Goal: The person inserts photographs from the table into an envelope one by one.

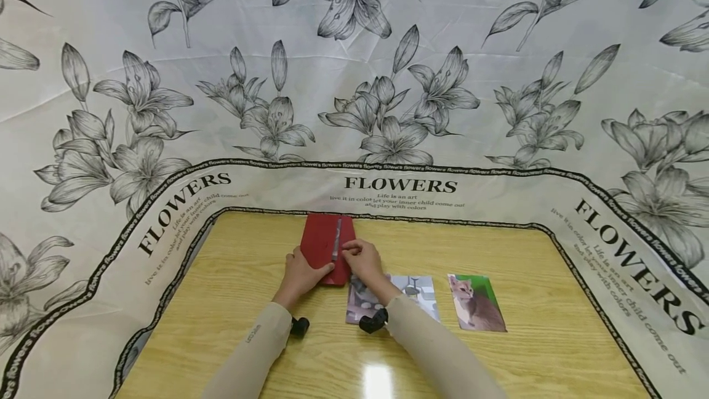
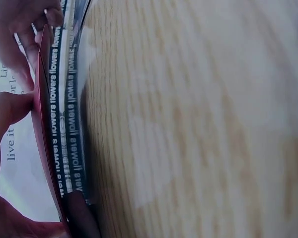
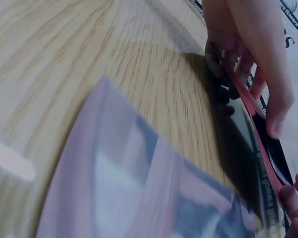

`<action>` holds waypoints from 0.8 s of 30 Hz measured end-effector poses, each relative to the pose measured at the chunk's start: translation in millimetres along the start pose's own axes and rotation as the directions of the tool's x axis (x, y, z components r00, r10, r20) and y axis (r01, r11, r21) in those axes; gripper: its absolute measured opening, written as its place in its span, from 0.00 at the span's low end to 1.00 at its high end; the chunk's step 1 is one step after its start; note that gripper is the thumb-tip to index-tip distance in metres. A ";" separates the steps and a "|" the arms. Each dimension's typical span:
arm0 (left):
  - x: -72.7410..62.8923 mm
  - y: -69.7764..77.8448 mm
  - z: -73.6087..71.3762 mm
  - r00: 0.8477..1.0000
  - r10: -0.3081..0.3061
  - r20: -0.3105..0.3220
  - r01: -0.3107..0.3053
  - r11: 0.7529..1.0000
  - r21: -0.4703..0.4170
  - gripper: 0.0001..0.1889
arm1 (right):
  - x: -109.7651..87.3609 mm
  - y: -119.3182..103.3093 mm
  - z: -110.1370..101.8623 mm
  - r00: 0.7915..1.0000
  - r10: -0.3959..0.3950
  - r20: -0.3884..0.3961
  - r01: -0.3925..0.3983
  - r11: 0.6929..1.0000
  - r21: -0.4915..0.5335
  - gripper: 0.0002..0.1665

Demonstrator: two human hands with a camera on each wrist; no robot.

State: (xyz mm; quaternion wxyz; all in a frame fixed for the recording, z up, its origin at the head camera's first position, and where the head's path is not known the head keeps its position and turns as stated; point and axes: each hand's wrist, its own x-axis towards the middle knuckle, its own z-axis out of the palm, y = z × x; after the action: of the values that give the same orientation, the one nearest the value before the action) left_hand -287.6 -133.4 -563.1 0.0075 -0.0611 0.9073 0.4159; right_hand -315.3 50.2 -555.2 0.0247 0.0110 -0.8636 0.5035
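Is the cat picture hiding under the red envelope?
No, the cat picture lies apart, to the right of the red envelope.

Bright, even light covers the tabletop (image 1: 238, 306), with white glare (image 1: 378, 382) on the wearer's side of the hands (image 1: 301, 274) (image 1: 362, 258). In the right wrist view, shadow (image 3: 226, 134) darkens beneath the left hand and the nearer print (image 3: 139, 191) blurs; the left wrist view looks hazy, cool-tinted.
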 end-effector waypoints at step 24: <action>-0.2 1.3 -2.9 1.000 -0.019 0.019 0.019 1.000 -0.002 0.57 | -24.5 28.1 -87.9 0.998 -0.062 -0.010 0.062 0.998 0.018 0.14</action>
State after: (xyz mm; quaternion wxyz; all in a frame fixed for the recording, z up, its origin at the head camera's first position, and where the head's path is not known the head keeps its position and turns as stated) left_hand -287.4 -134.7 -560.2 0.0200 -0.0657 0.9062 0.4172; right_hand -289.3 140.4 -537.7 0.0443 0.0354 -0.8580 0.5105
